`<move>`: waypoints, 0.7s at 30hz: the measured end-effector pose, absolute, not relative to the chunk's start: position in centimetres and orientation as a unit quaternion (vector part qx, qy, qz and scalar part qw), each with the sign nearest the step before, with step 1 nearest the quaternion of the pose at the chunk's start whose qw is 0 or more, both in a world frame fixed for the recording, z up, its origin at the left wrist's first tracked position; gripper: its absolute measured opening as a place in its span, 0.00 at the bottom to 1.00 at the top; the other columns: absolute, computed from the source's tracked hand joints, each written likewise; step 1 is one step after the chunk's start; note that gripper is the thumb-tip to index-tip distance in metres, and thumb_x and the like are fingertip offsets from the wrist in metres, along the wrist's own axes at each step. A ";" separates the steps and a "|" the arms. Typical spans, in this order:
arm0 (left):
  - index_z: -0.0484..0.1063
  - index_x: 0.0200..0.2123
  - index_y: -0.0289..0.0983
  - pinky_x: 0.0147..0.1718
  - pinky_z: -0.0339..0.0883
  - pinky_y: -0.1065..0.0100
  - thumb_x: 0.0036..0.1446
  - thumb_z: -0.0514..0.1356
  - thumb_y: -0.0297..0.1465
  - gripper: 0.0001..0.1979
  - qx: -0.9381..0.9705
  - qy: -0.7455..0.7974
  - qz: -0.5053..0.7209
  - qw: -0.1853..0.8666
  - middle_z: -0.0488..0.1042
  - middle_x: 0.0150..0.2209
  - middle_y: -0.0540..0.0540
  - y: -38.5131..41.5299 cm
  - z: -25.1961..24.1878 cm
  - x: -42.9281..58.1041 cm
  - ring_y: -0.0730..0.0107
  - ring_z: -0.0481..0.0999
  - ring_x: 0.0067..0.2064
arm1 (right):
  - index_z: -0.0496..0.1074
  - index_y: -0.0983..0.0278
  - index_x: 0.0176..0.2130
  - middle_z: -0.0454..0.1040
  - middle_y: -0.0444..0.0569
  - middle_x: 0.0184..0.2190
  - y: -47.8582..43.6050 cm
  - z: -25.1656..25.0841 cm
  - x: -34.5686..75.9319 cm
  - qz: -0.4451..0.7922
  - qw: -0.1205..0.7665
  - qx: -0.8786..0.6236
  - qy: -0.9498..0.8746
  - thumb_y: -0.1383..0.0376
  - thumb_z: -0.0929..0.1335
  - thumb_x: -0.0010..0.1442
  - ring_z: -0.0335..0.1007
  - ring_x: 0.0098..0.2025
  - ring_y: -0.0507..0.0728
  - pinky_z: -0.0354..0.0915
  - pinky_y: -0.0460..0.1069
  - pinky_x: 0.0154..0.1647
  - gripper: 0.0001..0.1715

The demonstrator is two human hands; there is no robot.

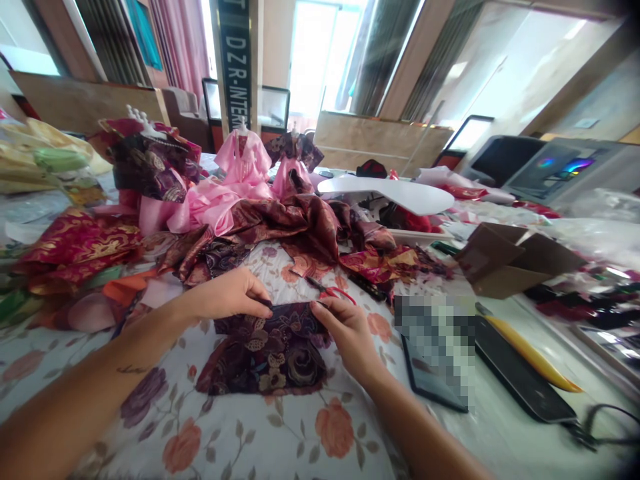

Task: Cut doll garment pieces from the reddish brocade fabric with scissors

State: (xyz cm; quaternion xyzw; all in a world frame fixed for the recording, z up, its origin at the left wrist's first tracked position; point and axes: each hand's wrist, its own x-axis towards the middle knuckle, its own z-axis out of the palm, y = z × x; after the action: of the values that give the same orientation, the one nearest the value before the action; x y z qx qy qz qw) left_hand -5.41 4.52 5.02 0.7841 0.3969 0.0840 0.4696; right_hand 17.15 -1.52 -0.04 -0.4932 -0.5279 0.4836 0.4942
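A small dark purple patterned fabric piece (273, 360) lies on the floral tablecloth (215, 440) in front of me. My left hand (237, 293) pinches its top edge near the middle. My right hand (343, 323) grips the top right corner between thumb and fingers. The fabric's lower part spreads wider than its top and rests flat on the cloth. Just beyond my right hand are scissors with red handles (337, 292), their dark blades pointing away to the left.
Brocade cloth (300, 223) and pink satin (210, 203) are heaped behind my hands. Small dresses on stands (243, 157) rise at the back. To the right lie a dark tablet (430, 373), a black device (520, 373) and an open cardboard box (515, 260).
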 end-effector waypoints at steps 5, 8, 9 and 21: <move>0.78 0.29 0.33 0.26 0.53 0.72 0.50 0.61 0.37 0.12 0.796 0.403 0.080 0.444 0.72 0.23 0.51 4.4 5.3 -5.5 0.73 0.65 0.26 | 0.74 0.66 0.26 0.64 0.41 0.19 -1.6 0.0 17.2 0.458 0.496 -0.505 -0.538 0.54 0.71 0.52 0.55 0.21 0.48 0.51 0.44 0.19 0.17; 0.78 0.28 0.33 0.24 0.51 0.72 0.50 0.61 0.38 0.13 0.799 0.406 0.077 0.437 0.70 0.22 0.51 4.5 5.2 -5.6 0.74 0.63 0.25 | 0.72 0.66 0.26 0.62 0.40 0.18 -1.4 0.1 17.3 0.452 0.488 -0.513 -0.542 0.54 0.71 0.52 0.53 0.19 0.47 0.49 0.44 0.19 0.17; 0.78 0.28 0.33 0.24 0.51 0.72 0.50 0.61 0.38 0.13 0.800 0.406 0.076 0.435 0.69 0.21 0.52 4.6 5.2 -5.6 0.74 0.62 0.24 | 0.72 0.66 0.26 0.61 0.40 0.18 -1.4 0.1 17.4 0.454 0.483 -0.514 -0.545 0.54 0.71 0.52 0.51 0.19 0.47 0.48 0.44 0.19 0.17; 0.78 0.28 0.34 0.28 0.53 0.72 0.49 0.61 0.37 0.12 0.805 0.389 0.062 0.445 0.70 0.23 0.52 5.8 4.2 -6.2 0.72 0.65 0.27 | 0.71 0.66 0.27 0.66 0.43 0.20 -0.5 -1.0 17.4 0.335 0.452 -0.536 -0.630 0.56 0.67 0.55 0.57 0.22 0.50 0.53 0.44 0.20 0.15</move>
State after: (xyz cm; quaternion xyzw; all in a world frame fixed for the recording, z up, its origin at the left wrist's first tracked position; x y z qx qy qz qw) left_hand -6.19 5.81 4.18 0.8047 0.3886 0.0617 0.4446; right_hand 17.43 -0.50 -0.97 -0.5356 -0.6300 0.3353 0.4515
